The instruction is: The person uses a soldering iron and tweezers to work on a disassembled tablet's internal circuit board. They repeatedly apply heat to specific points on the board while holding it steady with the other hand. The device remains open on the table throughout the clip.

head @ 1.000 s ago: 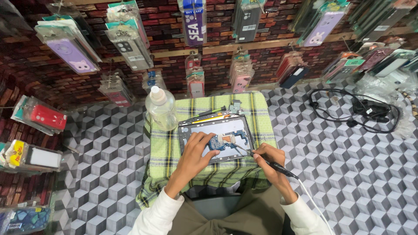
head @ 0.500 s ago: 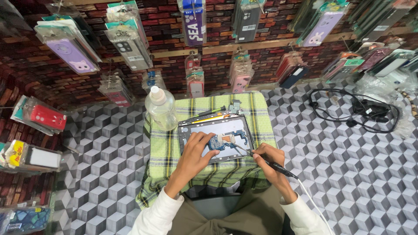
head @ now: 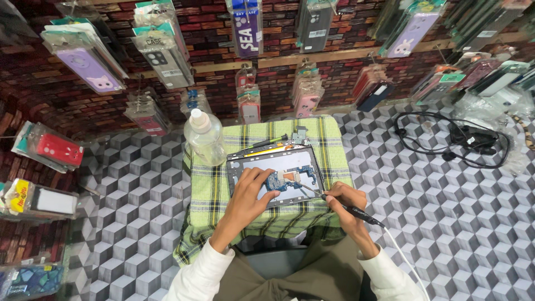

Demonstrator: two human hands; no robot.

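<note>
Presently, the person sits at a small stand draped in a green plaid cloth (head: 214, 189), with an opened tablet (head: 276, 177) lying flat on it, back cover off and internals exposed. The step in hand appears to be fine work on the blue circuit board (head: 277, 180) near the tablet's middle.

The left hand (head: 248, 195) lies flat on the tablet's lower-left portion, fingers spread and pressing down to steady it, gripping nothing. The right hand (head: 344, 203) is closed around a slim black corded tool (head: 348, 209), probably a soldering iron, held like a pen. Its metal tip runs toward ten o'clock from the hand and meets the board's right edge. Whether the tip actually touches the board cannot be told at this size.

In my judgement, the next move calls for a steady tip, light pressure and a tablet that does not shift.

The tablet sits at twelve o'clock from the person's lap, under the left hand and at ten o'clock from the right. A clear plastic bottle (head: 204, 137) stands at ten o'clock from the tablet, just beside its corner. A screwdriver (head: 262, 144) lies along the tablet's far edge.
</note>
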